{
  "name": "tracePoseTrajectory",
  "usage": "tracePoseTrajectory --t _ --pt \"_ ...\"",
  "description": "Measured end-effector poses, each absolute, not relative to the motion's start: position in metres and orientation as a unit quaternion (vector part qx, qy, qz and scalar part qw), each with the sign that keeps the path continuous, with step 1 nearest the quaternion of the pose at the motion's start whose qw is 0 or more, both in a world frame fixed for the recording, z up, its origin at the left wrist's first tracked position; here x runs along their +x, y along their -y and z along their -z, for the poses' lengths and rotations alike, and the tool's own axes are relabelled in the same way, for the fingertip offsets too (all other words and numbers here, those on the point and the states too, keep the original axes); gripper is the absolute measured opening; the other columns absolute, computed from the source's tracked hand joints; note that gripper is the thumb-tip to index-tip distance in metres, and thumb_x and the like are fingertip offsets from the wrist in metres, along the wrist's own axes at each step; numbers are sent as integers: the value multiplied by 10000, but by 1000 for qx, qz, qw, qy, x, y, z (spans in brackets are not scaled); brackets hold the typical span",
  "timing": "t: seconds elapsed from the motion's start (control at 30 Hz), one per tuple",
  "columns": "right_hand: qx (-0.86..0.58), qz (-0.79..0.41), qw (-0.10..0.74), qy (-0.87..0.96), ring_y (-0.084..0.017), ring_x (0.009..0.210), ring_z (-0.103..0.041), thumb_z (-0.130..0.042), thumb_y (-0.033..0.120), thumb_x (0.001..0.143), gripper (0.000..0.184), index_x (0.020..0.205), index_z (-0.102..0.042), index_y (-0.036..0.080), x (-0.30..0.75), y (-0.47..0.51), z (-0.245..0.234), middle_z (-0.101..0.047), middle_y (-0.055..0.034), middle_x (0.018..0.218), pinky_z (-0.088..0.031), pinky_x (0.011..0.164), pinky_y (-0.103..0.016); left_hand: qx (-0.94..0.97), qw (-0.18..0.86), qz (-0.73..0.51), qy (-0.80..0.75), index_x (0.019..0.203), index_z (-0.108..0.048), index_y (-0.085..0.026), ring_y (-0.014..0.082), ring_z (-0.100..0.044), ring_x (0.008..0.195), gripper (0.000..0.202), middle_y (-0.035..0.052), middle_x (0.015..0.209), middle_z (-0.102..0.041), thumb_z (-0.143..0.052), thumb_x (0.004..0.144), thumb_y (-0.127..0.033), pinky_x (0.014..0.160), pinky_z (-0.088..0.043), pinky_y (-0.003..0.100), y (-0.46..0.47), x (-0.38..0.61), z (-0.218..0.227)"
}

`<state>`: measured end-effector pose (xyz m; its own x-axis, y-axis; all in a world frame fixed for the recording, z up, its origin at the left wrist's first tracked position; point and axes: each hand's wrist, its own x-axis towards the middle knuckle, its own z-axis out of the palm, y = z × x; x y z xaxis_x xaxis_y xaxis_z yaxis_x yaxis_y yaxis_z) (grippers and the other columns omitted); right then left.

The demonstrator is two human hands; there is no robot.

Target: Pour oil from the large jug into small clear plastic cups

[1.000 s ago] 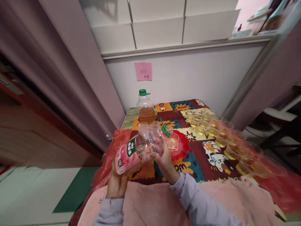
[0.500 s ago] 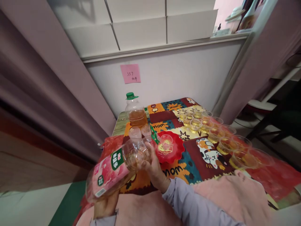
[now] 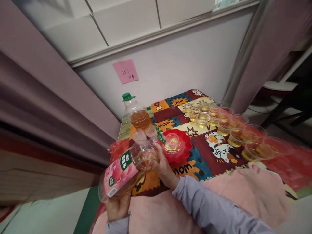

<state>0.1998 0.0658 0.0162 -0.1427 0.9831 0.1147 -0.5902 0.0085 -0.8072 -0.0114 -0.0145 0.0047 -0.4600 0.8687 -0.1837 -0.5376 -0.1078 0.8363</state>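
A large clear plastic bottle with a pink label (image 3: 120,174) lies tilted across my front, its neck end pointing up and right. My left hand (image 3: 118,205) supports its base from below. My right hand (image 3: 165,169) grips the clear upper part, thumb and fingers around it. A green plastic loop (image 3: 160,135) shows just beyond that end; whether it is attached is unclear. Beside it, a red scalloped dish (image 3: 184,150) holds a clear cup (image 3: 172,141) with a little yellow liquid. Two clear cups (image 3: 151,130) stand behind the bottle.
A second bottle (image 3: 141,119) with amber liquid and a green cap stands at the back left. Several clear cups of yellow liquid (image 3: 218,125) line the right side of the patterned tablecloth (image 3: 170,114). Red plastic sheeting (image 3: 290,172) lies at the right edge; a pink note (image 3: 125,71) is on the wall.
The view has shifted and tilted downward slightly. Both hands still hold the bottle in nearly the same tilted position over the table.
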Motion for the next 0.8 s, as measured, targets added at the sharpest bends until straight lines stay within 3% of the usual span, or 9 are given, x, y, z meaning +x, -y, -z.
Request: tracePoseTrajectory --t 0.1,0.27,0.37,0.63,0.8 --pt "-256 -654 605 374 -346 1440 -588 -883 720 729 1011 1537 -490 257 204 -66 -19 -648 -130 1504 -411 1264 -537 160 480 -731 -458 1442 -674 -387 272 -607 1455 480 -6 1496 -712 -649 991 -549 1146 -552 423 13 -8 -3" --pt "-243 -656 620 354 -329 1409 -611 -853 711 772 929 1517 -524 264 210 -67 -22 -664 -119 1497 -426 1251 -537 169 529 -712 -430 1418 -696 -348 368 -798 1108 533 68 1329 -801 -743 904 -484 953 -663 564 15 -17 13" --pt "-250 -658 621 344 -329 1394 -620 -840 705 785 886 1492 -555 252 212 -67 -21 -690 -115 1466 -442 1238 -545 137 546 -704 -433 1320 -754 -351 380 -823 971 487 62 1197 -845 -781 857 -499 859 -691 561 17 -25 22" --pt "-253 -682 615 305 -331 1301 -686 -851 670 772 871 1478 -567 245 209 -68 -16 -757 -112 1337 -573 1096 -511 170 581 -718 -344 1520 -619 -375 385 -795 1122 569 108 1351 -785 -634 960 -274 962 -626 645 18 -36 35" --pt "-271 -680 610 304 -318 1269 -699 -852 653 781 835 1468 -583 259 208 -69 -11 -783 -90 1245 -585 1073 -505 181 591 -720 -315 1554 -584 -374 385 -769 1192 590 109 1386 -762 -574 978 -249 1003 -585 676 19 -38 35"
